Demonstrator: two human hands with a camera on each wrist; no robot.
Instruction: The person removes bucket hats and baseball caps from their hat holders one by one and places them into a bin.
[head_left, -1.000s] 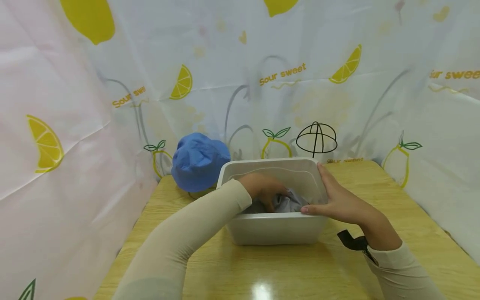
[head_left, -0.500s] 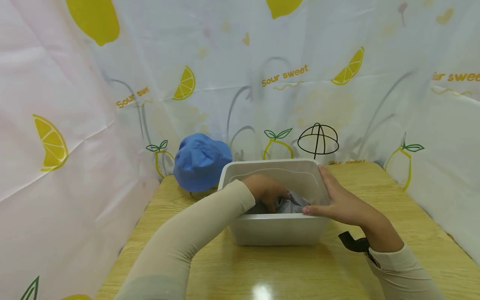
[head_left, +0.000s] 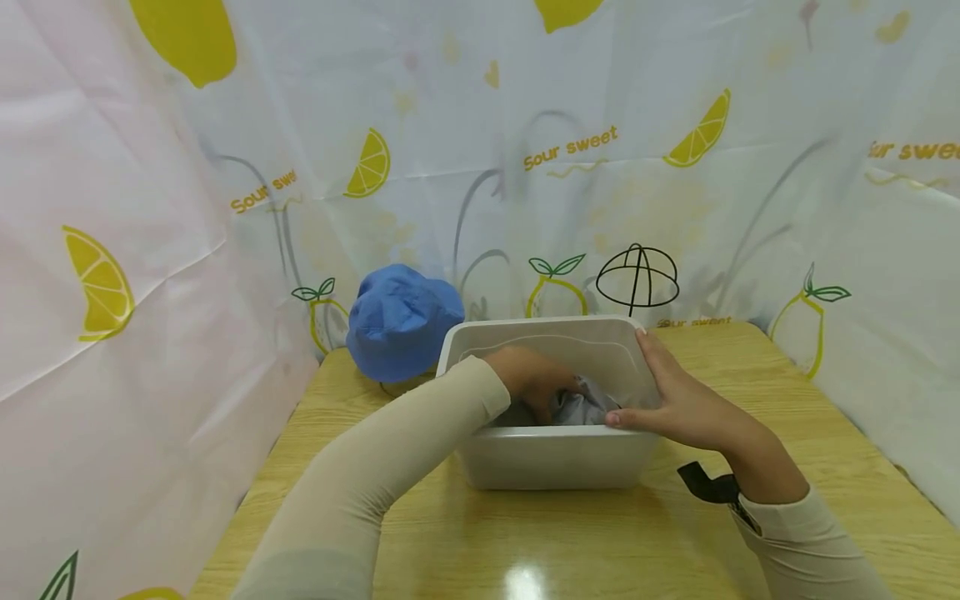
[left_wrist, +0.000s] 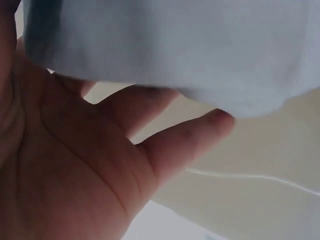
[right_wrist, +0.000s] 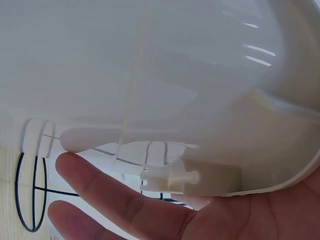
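Note:
A white plastic bin (head_left: 551,458) stands on the wooden table in the head view. My left hand (head_left: 534,379) reaches down into it and holds a piece of soft grey cloth (head_left: 587,404), partly hidden behind the bin's front wall. Up close in the left wrist view, the grey cloth (left_wrist: 170,45) covers the fingertips; the cloth's kind cannot be told. My right hand (head_left: 686,406) grips the bin's right side, thumb on the front rim and forefinger at the rear corner. Its fingers (right_wrist: 130,205) lie outside the bin wall in the right wrist view.
Left of the bin, a blue bucket hat (head_left: 401,325) sits raised on a stand. Behind the bin's right corner rises a black wire hat stand (head_left: 637,275). A lemon-print curtain (head_left: 450,100) encloses the wooden table (head_left: 600,542) at the back and sides.
The view shifts very slightly. Both hands and the bin keep their places, and the left hand stays in the bin on the grey cloth.

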